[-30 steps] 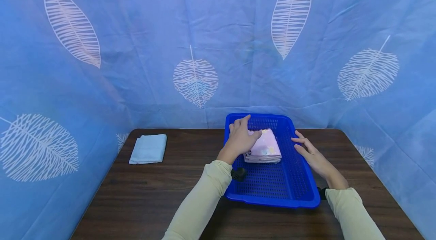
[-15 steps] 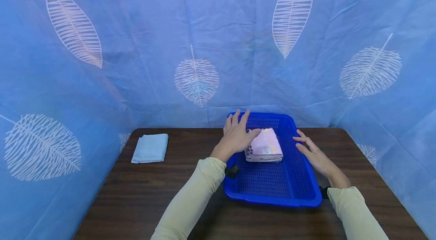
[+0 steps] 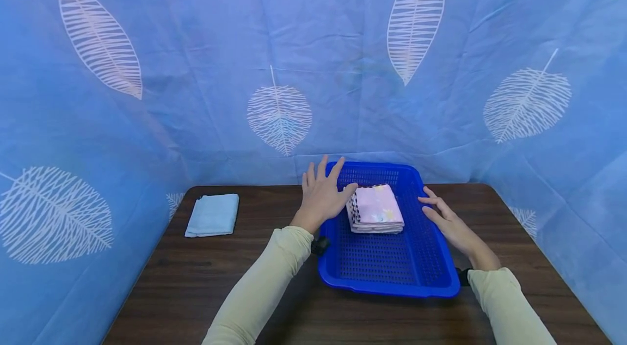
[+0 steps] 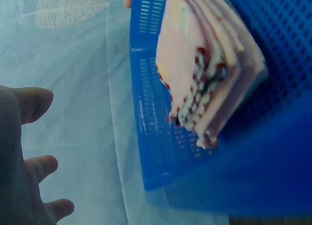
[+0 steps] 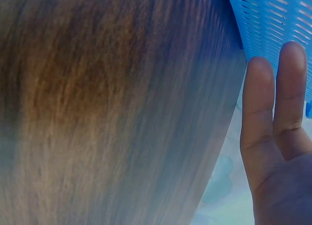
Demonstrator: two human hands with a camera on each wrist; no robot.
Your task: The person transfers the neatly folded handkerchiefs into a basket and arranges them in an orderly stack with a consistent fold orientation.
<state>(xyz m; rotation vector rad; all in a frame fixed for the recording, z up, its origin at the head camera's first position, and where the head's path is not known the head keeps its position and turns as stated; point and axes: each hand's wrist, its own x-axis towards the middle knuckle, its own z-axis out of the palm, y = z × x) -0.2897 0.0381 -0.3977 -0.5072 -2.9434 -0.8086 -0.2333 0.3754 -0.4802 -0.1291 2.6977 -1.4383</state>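
A blue perforated basket [image 3: 387,266] stands on the dark wooden table [image 3: 206,279]. Inside it, toward the back, lies a stack of folded pink cloths [image 3: 375,208], also seen edge-on in the left wrist view as the cloth stack [image 4: 209,73]. My left hand [image 3: 323,192] is open with fingers spread, over the basket's left rim beside the stack, holding nothing. My right hand [image 3: 443,217] is open with straight fingers against the basket's right wall [image 5: 273,15]. A folded light-blue cloth [image 3: 213,214] lies at the table's far left.
A blue curtain with white leaf prints [image 3: 279,116] encloses the table on the back and both sides. Bare tabletop shows between the light-blue cloth and the basket, and along the front edge.
My left hand has lifted off the pink stack and moved left, now hovering over the basket's left rim with fingers spread. The right hand stays by the right wall.
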